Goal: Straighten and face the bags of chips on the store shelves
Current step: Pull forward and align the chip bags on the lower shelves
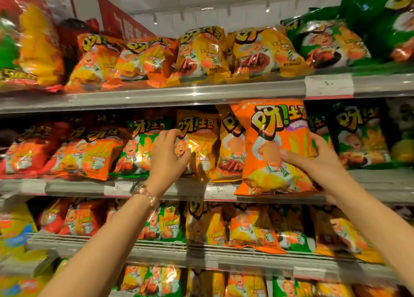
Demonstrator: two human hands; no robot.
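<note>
An orange chip bag (275, 126) stands upright in front of the middle shelf (74, 188), its front facing me. My right hand (318, 162) grips its right side, thumb across the front. My left hand (167, 156) holds the left edge of a yellow chip bag (201, 139) on the same shelf, fingers curled round it. A green bag (139, 146) sits just left of that hand. More yellow bags are partly hidden behind the orange one.
The top shelf (186, 93) carries leaning orange, yellow and green bags, with a price tag (328, 86) at right. The lower shelf (201, 254) holds more mixed bags. Red bags (26, 148) fill the middle shelf's left; green bags (358, 135) its right.
</note>
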